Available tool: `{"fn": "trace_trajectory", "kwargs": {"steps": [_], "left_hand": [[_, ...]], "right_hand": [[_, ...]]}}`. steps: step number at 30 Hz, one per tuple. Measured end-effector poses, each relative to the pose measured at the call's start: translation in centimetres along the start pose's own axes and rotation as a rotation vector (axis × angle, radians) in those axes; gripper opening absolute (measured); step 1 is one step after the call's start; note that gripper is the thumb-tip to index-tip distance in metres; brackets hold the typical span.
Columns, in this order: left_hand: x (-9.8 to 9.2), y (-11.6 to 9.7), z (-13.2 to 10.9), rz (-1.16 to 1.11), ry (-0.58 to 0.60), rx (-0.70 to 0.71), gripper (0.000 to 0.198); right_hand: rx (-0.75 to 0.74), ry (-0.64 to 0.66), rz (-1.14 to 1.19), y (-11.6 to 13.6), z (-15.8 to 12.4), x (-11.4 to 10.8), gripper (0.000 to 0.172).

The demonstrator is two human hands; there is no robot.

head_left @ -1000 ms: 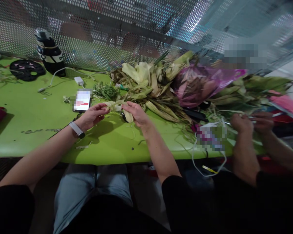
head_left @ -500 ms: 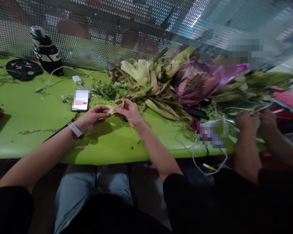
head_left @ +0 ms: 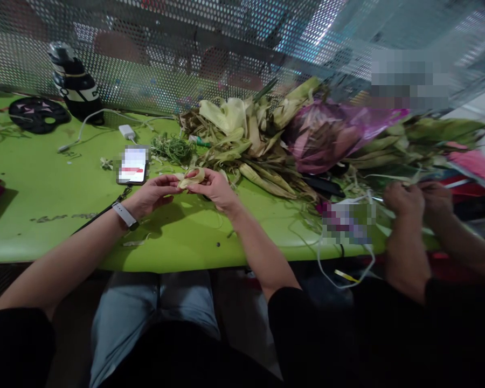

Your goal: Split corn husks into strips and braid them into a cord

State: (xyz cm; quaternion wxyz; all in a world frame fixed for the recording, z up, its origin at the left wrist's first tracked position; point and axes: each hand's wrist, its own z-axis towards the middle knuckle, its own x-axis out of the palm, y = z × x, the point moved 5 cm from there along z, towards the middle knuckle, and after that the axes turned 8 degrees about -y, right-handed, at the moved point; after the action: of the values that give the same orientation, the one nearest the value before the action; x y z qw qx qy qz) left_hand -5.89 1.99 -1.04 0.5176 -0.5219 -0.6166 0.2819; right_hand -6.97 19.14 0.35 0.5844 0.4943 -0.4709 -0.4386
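Between my hands is a pale yellow-green piece of corn husk [head_left: 194,179], bent into a loop. My left hand [head_left: 156,193], with a watch on its wrist, pinches the husk's left end. On the other side my right hand [head_left: 216,188] grips it between thumb and fingers. Both hands hover just over the green table [head_left: 178,237]. Beyond them lies a big heap of corn husks [head_left: 230,124], some fresh and pale, others dry and brown. A small pile of thin green strips [head_left: 172,150] sits behind my left hand.
A phone [head_left: 132,164], a white charger [head_left: 126,132], a black mask [head_left: 39,115] and a dark bottle [head_left: 76,89] stand or lie left. A pink plastic bag [head_left: 315,140] rests among the husks. At right, a co-worker's hands [head_left: 418,199] handle a strip. Perforated metal [head_left: 165,59] borders the back.
My right fingers have shifted slightly around the husk, and its loop looks lower and flatter. My left hand stays nearly in place. The view has moved very slightly.
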Motion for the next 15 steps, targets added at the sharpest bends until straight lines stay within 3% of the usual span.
{"fn": "trace_trajectory", "kwargs": {"steps": [3, 8, 15], "left_hand": [[-0.11, 0.08, 0.06, 0.006, -0.011, -0.006, 0.032], [-0.2, 0.07, 0.19, 0.015, -0.01, -0.004, 0.033], [-0.03, 0.03, 0.06, 0.0, -0.009, -0.02, 0.035]], "right_hand": [[-0.025, -0.016, -0.048, -0.08, 0.06, -0.26, 0.046], [-0.032, 0.077, -0.113, -0.07, -0.24, 0.09, 0.047], [-0.17, -0.02, -0.167, 0.19, 0.47, -0.51, 0.036]]}}
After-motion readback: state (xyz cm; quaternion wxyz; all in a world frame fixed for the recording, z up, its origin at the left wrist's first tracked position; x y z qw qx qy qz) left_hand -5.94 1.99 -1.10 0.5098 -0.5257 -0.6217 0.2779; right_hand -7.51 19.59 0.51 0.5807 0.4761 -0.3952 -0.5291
